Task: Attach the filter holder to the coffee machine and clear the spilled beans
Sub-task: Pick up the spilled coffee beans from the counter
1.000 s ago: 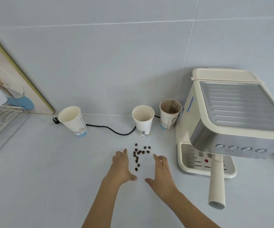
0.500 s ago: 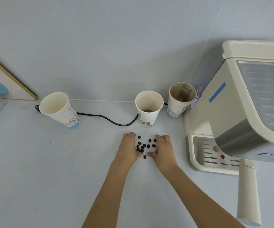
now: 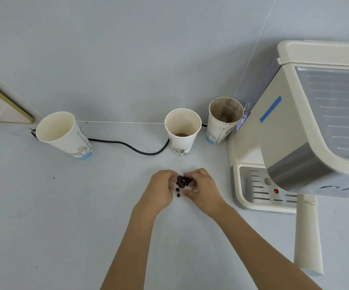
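both forearms reach forward, wrists low on the pale surface (image 3: 43,216). the left hand (image 3: 159,190) and right hand (image 3: 204,190) face each other, fingers curled inward, cupping the coffee beans (image 3: 181,183) between them without a sealed grip. the filter holder (image 3: 307,235) sits under the coffee machine (image 3: 295,130), right.

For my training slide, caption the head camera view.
Left hand and right hand cup spilled coffee beans together beside the espresso machine.
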